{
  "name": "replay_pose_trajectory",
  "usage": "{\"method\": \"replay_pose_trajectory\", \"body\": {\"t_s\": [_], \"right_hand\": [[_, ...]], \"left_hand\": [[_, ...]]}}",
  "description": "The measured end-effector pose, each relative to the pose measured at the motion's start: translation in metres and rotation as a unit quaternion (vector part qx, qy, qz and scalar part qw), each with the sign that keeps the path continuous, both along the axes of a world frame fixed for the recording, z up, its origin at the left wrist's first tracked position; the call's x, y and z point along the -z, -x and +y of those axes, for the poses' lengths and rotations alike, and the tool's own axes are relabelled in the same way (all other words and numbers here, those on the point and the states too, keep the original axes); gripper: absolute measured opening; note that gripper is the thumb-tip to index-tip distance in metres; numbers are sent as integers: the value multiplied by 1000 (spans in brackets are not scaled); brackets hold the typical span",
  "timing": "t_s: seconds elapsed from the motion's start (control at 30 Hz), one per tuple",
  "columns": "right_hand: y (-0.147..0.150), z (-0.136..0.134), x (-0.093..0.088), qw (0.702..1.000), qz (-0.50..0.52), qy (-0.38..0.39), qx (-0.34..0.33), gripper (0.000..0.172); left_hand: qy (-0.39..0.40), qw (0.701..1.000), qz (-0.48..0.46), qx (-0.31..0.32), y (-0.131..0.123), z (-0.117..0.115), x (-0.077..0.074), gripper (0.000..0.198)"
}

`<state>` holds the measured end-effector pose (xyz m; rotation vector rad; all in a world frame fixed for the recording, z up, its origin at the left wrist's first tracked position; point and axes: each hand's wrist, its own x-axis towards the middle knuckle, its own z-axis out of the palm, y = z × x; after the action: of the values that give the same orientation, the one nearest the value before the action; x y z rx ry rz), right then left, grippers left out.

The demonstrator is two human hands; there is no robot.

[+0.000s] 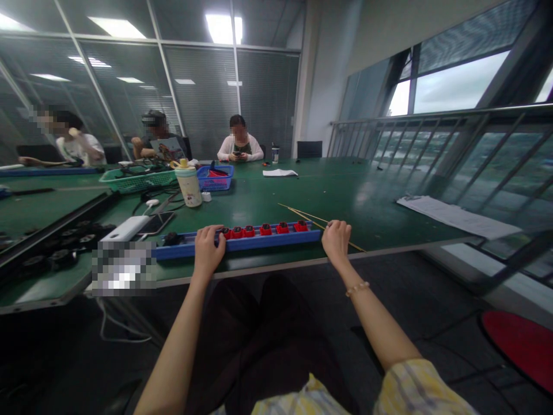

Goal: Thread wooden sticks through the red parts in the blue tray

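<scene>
In the head view, the left hand [208, 249] lay on the blue rail [259, 241] at the near edge of the counter [345, 196], its fingers [211, 235] curled over it beside a row of red caps [265, 229]. The right hand [336, 239] met the rail's right end, fingers bent; whether they gripped it was unclear. Thin sticks [302, 214] lay just beyond the right fingers. A phone [158, 222] and a white pack [125, 229] sat left of the left fingers, with a bottle [189, 185] and a blue basket [216, 178] farther beyond.

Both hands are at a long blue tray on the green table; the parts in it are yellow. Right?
No: the head view shows the parts in the blue tray are red, not yellow. Left hand and right hand are at it, on the green table.
</scene>
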<state>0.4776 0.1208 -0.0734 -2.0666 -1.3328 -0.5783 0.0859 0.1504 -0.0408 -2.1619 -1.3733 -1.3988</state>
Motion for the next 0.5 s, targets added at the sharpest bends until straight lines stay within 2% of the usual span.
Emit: {"method": "replay_pose_trajectory", "body": {"t_s": [0.13, 0.27, 0.4, 0.5], "right_hand": [[8, -8, -5, 998, 17, 42, 33, 23], [12, -13, -10, 996, 6, 77, 39, 26], [9, -17, -21, 991, -16, 133, 20, 31], [2, -22, -32, 985, -9, 171, 37, 29]], "left_hand": [[-1, 1000, -2, 2, 0, -1, -1, 24], [5, 1000, -3, 0, -1, -2, -2, 25], [7, 1000, -4, 0, -1, -1, -1, 25], [12, 1000, -5, 1, -1, 0, 0, 26]]}}
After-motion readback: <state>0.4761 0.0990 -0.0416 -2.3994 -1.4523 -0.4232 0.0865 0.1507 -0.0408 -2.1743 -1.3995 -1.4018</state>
